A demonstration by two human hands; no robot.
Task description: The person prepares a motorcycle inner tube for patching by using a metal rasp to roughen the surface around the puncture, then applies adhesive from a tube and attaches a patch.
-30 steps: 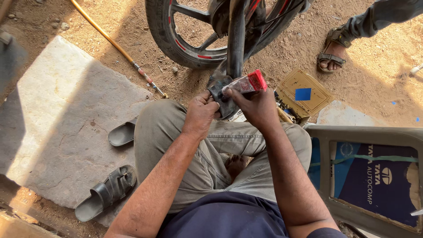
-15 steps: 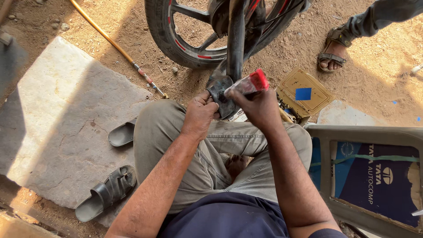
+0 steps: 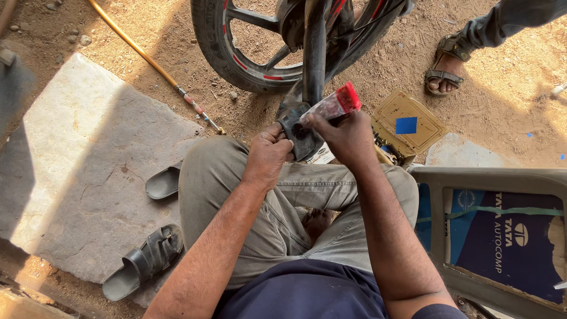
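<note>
I squat before a motorcycle wheel (image 3: 236,53) on sandy ground. My left hand (image 3: 267,155) grips a dark grey metal part (image 3: 298,127) at the bottom of the black fork leg (image 3: 313,47). My right hand (image 3: 345,137) holds a small clear plastic packet with a red end (image 3: 332,104), its near tip pointed at the hole in the part. Both hands are close together, just above my knees.
A yellow hose with a metal nozzle (image 3: 159,71) lies on the sand to the left. A stone slab (image 3: 77,171) carries two black sandals (image 3: 144,260). A tan box with a blue square (image 3: 407,124) and a grey tray (image 3: 490,177) sit at right. Another person's sandalled foot (image 3: 446,65) stands beyond.
My right hand has tilted the packet, its red end rising up and to the right. The left hand has stayed on the grey part.
</note>
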